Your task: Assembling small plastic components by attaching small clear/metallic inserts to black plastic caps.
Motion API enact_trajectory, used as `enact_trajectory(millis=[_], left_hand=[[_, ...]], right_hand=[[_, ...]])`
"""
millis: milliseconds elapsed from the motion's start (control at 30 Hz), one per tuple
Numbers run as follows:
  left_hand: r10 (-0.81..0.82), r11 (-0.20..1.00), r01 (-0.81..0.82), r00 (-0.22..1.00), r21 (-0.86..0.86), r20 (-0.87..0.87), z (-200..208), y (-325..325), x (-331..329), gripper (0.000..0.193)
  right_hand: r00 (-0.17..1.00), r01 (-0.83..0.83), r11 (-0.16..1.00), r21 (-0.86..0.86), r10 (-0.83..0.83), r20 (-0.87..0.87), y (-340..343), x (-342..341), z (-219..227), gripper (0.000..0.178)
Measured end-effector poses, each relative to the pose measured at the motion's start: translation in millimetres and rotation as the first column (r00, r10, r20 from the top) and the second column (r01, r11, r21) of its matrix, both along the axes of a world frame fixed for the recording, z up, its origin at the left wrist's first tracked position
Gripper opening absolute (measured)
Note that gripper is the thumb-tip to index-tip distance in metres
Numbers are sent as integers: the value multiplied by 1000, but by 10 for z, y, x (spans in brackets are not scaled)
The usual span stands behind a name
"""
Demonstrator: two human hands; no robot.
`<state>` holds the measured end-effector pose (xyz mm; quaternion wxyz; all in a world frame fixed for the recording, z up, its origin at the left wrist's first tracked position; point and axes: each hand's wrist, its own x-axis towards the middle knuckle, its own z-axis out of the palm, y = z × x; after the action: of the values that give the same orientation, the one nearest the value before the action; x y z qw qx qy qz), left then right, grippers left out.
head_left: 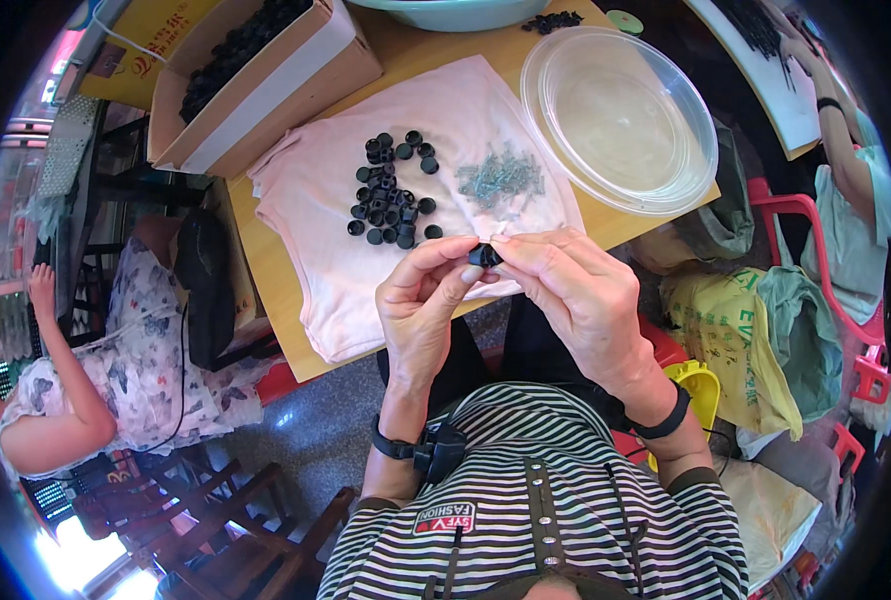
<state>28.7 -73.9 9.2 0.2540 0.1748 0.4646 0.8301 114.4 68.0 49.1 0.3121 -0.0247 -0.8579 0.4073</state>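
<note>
Both my hands meet above the near edge of a pink cloth. Between the fingertips of my left hand [420,298] is a small black plastic cap [482,256], pinched between thumb and fingers. My right hand [577,290] presses its thumb and forefinger at the top of the same cap; whether it also holds a tiny pin is too small to tell. Beyond my hands, a heap of similar black caps [390,200] lies on the pink cloth [335,290]. To the right of it is a loose pile of thin silvery metal pins [502,178].
A cardboard box [275,85] of black parts stands far left on the wooden table [405,50]. A clear round plastic lid [625,115] lies right. Behind is a pale basin [455,12]. Other people sit left and right; yellow bags [730,345] rest on the right.
</note>
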Motion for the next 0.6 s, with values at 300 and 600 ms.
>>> enact_trajectory(millis=[300, 600], left_hand=[[0, 997, -7, 996, -77, -91, 48, -2, -10, 25], [7, 999, -7, 1000, -47, -19, 86, 30, 22, 25]], right_hand=[[999, -2, 999, -40, 3, 33, -4, -22, -18, 24], [1000, 22, 988, -154, -23, -6, -23, -82, -53, 20]])
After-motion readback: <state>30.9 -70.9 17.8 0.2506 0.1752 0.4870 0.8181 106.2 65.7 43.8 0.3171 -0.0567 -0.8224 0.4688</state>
